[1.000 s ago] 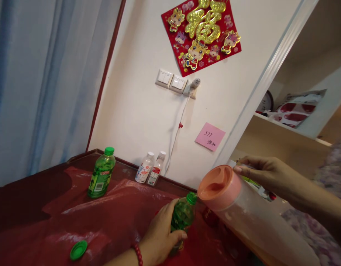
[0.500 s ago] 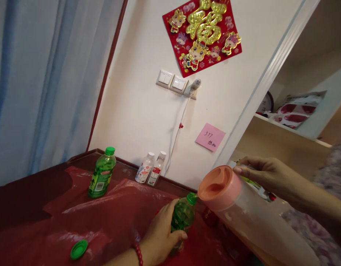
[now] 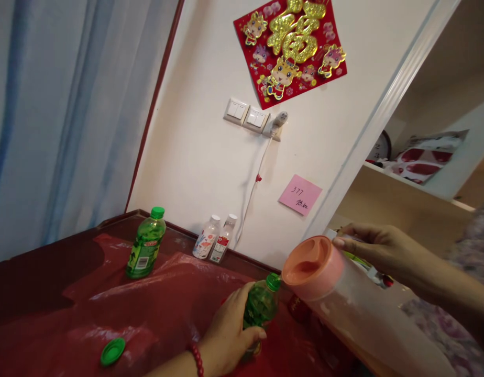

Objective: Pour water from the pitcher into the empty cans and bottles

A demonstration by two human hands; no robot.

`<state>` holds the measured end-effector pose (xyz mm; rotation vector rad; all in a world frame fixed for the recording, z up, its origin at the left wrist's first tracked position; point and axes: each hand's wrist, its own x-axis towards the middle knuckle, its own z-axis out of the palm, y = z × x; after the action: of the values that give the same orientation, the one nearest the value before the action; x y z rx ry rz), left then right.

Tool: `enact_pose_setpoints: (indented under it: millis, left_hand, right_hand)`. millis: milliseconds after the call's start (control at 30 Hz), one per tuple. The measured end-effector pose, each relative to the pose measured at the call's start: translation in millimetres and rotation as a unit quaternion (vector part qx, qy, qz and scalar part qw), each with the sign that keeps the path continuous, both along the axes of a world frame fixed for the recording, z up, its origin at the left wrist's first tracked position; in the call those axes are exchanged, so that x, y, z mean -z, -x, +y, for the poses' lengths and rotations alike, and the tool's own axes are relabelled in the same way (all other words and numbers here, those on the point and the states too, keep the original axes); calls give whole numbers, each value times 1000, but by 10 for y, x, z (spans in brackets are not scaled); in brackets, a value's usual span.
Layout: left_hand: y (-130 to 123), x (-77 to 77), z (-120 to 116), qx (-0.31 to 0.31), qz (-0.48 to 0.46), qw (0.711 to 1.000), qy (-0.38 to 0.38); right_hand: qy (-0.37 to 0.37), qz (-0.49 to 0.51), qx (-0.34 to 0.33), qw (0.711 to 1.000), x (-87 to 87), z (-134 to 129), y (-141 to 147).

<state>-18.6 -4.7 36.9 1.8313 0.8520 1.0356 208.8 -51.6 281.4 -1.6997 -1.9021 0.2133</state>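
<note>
My left hand (image 3: 231, 331), with a red bead bracelet at the wrist, is wrapped round a green plastic bottle (image 3: 261, 305) standing nearly upright on the table. My right hand (image 3: 370, 246) grips a translucent pitcher (image 3: 355, 314) with an orange-pink lid (image 3: 308, 264) from its upper side; the handle is mostly hidden. The pitcher is tilted, and its lid edge comes right up to the bottle's mouth. Whether liquid flows between them I cannot make out. A green cap (image 3: 112, 351) lies on the table, left of my left hand.
A capped green bottle (image 3: 146, 243) stands at the back left of the table, which has a red plastic cover (image 3: 163, 309). Two small white-capped bottles (image 3: 206, 238) stand by the wall near a hanging white cord (image 3: 250, 201). Shelves (image 3: 415, 183) are at the right, a blue curtain (image 3: 69, 115) at the left.
The view has shifted very slightly. Both hands, the bottle and the tilted pitcher keep nearly the same positions.
</note>
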Motion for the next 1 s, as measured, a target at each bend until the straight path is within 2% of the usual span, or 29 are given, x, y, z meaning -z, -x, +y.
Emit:
enact_pose_setpoints:
  millis: [533,1000]
  left_hand:
    - [-6,54,16,1,-11,1000,-11]
    - [-6,-30,6,-1,-2,1000,-2]
  right_hand:
    - [3,6,8,1000,28,13,-42]
    - [8,11,7,1000,12,-6,-8]
